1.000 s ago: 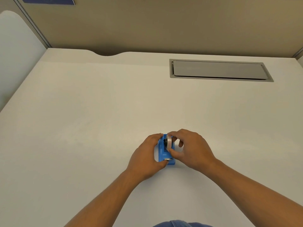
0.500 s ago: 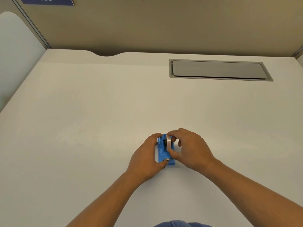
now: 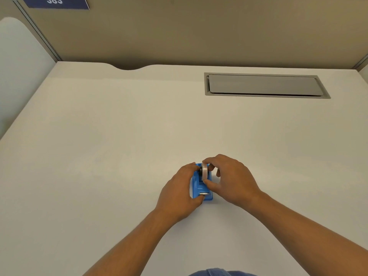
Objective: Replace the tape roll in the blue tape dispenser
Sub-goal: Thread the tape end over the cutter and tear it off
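Change: almost nothing has moved since the earlier frames; both hands stay at the dispenser.
Blue tape dispenser (image 3: 199, 186): on the white desk (image 3: 99, 156), near its front edge.
Left hand (image 3: 179, 194): clasped around the dispenser's left side.
Right hand (image 3: 232, 182): thumb and forefinger pinching the tape roll (image 3: 204, 171), upright at the dispenser's far end.

The counter (image 3: 99, 146) lies bare on every side of the blue tape dispenser (image 3: 199, 188), so both hands have open passage. Only the flush grey hatch (image 3: 264, 85) far back right and the partition wall (image 3: 199, 32) bound it.
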`<state>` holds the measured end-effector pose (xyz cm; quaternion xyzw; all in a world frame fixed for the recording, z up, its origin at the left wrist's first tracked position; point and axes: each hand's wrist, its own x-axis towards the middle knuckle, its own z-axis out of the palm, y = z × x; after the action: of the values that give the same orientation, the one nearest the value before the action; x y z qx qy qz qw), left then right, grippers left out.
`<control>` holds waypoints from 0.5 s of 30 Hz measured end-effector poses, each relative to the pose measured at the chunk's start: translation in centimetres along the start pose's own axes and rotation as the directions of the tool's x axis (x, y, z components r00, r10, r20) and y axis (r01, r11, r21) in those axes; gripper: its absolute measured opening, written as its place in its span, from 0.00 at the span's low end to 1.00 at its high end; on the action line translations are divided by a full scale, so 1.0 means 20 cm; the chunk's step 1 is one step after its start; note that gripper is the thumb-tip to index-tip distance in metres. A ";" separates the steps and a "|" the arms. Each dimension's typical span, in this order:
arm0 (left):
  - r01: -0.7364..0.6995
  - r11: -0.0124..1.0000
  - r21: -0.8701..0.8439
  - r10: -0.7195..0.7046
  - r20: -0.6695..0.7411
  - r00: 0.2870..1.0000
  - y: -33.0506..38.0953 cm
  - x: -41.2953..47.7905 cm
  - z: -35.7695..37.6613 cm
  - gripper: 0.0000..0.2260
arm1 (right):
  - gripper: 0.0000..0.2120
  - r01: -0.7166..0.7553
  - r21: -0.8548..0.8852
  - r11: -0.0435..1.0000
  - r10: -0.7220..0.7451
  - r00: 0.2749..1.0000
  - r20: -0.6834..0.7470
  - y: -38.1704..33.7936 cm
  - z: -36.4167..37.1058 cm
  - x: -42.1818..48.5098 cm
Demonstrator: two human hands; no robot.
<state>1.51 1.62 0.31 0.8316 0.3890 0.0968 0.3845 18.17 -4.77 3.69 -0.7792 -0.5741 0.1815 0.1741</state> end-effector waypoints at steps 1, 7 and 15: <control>0.003 1.000 0.000 -0.003 0.001 1.000 0.00 0.00 0.00 0.35 | 0.20 0.000 0.002 1.000 0.000 1.000 0.003 0.00 0.00 0.00; 0.047 0.999 -0.015 -0.047 0.003 0.999 -0.02 0.00 0.02 0.38 | 0.20 -0.006 -0.007 1.000 0.006 1.000 0.025 -0.02 -0.01 0.02; 0.057 0.998 -0.019 -0.057 0.007 0.998 -0.04 0.01 0.03 0.38 | 0.16 -0.008 -0.023 1.000 0.009 1.000 0.023 -0.05 -0.03 0.03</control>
<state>1.42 1.70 -0.57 0.8167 0.4102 0.0870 0.3964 17.83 -3.95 4.52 -0.7815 -0.5748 0.1845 0.1577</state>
